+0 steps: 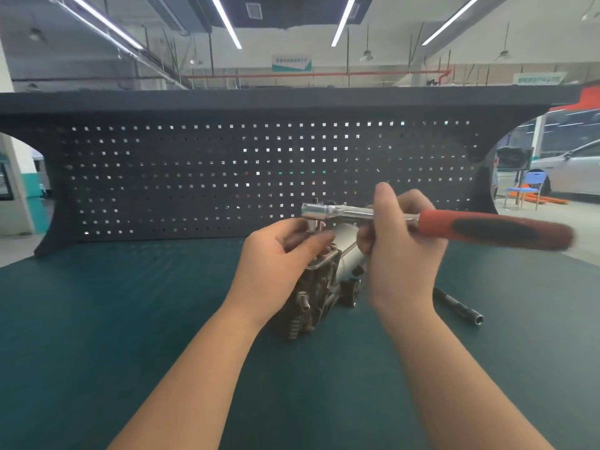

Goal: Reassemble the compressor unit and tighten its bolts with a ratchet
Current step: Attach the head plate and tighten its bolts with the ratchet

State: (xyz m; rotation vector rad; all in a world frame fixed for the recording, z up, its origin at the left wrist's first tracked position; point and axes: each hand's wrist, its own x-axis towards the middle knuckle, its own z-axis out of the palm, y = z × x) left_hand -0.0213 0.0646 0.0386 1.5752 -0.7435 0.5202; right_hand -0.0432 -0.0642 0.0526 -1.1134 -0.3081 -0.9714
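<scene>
Standing by the green surface (pixel 130 319), I see the left hand (pixel 276 267) curled over the top of the compressor unit (pixel 319 287), its fingers closed around the socket end just under the ratchet head (pixel 313 212), steadying it where a bolt presumably sits; the bolt itself is hidden. The compressor stands mid-surface, between the two hands, its silver cylinder pointing away to the far right. The ratchet (pixel 422 222) lies nearly level, its long axis running rightward from the head to the red and black handle. The right hand (pixel 402 251) pinches the bare steel shank, not the handle, so I'd judge it must slide out right for leverage. A loose extension bar (pixel 459 306) lies on the surface, near right.
</scene>
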